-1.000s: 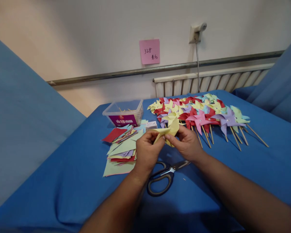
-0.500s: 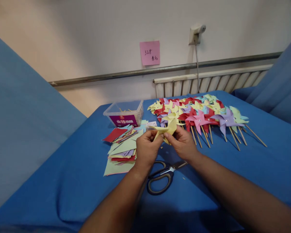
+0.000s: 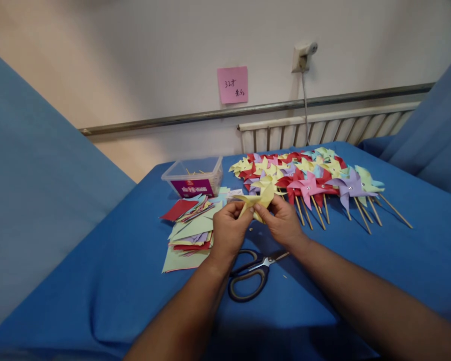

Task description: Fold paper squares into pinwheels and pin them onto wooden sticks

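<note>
Between my two hands is a yellow paper pinwheel (image 3: 265,196), its blades folded in and raised above the table. My left hand (image 3: 230,226) pinches it from the left, thumb near the centre. My right hand (image 3: 285,224) grips the other side, its thumb also close to the middle. No stick shows on this pinwheel, and the fingers behind the paper are hidden. Below my hands lies a pair of dark-handled scissors (image 3: 261,268), blades pointing right. Several finished pinwheels (image 3: 310,187) on wooden sticks lie in a colourful group behind and to the right.
Stacked coloured paper (image 3: 190,230) lies left of my hands. Behind it stands a clear plastic box (image 3: 195,183) with a purple label and thin sticks inside. A blue cloth (image 3: 135,260) covers the table. A radiator (image 3: 330,123) and a metal rail (image 3: 165,120) run along the wall.
My hands keep the same grip on the yellow pinwheel, with barely any finger movement. The whole view has shifted slightly.
</note>
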The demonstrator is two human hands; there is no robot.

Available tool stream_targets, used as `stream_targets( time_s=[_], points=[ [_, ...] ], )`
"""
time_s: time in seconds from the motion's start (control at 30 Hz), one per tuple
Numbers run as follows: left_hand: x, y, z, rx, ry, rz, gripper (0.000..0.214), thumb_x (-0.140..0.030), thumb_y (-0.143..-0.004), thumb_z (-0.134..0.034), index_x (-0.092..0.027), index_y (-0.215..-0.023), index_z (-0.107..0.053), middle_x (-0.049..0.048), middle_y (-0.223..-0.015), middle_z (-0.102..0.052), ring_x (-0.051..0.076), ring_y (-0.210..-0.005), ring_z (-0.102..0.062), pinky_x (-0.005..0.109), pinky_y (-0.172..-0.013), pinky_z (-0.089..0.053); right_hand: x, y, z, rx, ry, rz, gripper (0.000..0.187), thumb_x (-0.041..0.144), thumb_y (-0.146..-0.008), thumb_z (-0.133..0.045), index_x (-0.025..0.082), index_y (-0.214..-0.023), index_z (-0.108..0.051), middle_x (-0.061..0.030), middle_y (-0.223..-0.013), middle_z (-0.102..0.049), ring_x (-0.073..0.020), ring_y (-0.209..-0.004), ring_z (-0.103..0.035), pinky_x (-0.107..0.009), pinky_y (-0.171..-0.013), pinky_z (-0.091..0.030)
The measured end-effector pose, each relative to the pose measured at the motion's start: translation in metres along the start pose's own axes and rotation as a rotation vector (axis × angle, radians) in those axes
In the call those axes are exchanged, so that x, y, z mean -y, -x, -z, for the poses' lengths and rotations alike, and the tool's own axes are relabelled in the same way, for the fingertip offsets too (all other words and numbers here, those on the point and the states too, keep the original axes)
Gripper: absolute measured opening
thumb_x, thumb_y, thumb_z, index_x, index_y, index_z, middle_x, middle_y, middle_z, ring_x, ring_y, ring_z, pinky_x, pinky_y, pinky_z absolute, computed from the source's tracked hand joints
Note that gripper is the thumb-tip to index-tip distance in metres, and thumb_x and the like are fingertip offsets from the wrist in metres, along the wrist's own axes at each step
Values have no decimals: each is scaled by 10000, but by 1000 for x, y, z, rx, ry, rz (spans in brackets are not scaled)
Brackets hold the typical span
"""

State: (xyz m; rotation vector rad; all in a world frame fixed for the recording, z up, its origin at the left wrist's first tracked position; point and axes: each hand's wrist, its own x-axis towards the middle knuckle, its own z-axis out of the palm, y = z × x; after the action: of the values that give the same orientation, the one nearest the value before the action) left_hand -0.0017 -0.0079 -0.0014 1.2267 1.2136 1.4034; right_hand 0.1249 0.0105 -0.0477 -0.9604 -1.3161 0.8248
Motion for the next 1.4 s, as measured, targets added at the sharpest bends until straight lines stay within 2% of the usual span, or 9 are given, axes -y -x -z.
stream_targets(
  time_s=[0.13,0.4,0.63,0.93,1.03,1.27,1.4],
  points=[
    [2,-1,0,21,64,42,243,-332,-629,-810,-138,-727,-702,3,-644,-675,101,-566,-569,208,-570,-430,-4,-1,-1,-15,-29,-27,306,446,-806,-675,212,-1003,-659,-30,-818,-692,-197,-779,-632,-312,-682,-517],
    [6,-5,4,96,178,159,220,-295,-620,-806,-137,-725,-695,-1,-661,-654,100,-599,-562,212,-607,-440,0,-1,-1,66,-234,-157,337,461,-784,-693,189,-979,-656,-21,-772,-688,-206,-758,-649,-333,-690,-526],
    [5,-5,4,89,152,112,256,-329,-610,-825,-136,-660,-665,-1,-618,-651,98,-568,-543,209,-575,-410,7,1,-1,71,-302,-187,353,486,-752,-721,202,-953,-663,-21,-799,-707,-211,-779,-661,-348,-735,-530],
    [5,-6,6,105,78,60,238,-338,-653,-797,-138,-692,-674,-4,-640,-661,102,-571,-552,213,-576,-420,15,0,-3,73,-406,-232,355,440,-688,-785,204,-923,-662,-25,-823,-727,-213,-791,-680,-350,-740,-536],
    [3,-4,4,90,77,49,231,-325,-654,-797,-138,-689,-665,-12,-632,-655,93,-560,-548,204,-567,-417,12,0,-3,56,-367,-220,348,445,-704,-767,194,-917,-656,-27,-807,-723,-204,-757,-672,-339,-709,-534],
    [2,-3,0,66,82,34,247,-312,-641,-806,-135,-738,-663,-8,-665,-671,94,-582,-579,201,-589,-442,-2,1,-7,-34,-127,-99,300,433,-785,-683,189,-957,-663,-48,-808,-720,-200,-730,-645,-317,-647,-524],
    [3,-2,1,57,25,-9,300,-286,-677,-772,-141,-922,-675,46,-824,-725,146,-712,-653,249,-673,-496,-2,-1,-5,-142,-19,-18,270,402,-810,-657,191,-979,-663,-41,-830,-710,-190,-742,-631,-315,-672,-518]
  ],
)
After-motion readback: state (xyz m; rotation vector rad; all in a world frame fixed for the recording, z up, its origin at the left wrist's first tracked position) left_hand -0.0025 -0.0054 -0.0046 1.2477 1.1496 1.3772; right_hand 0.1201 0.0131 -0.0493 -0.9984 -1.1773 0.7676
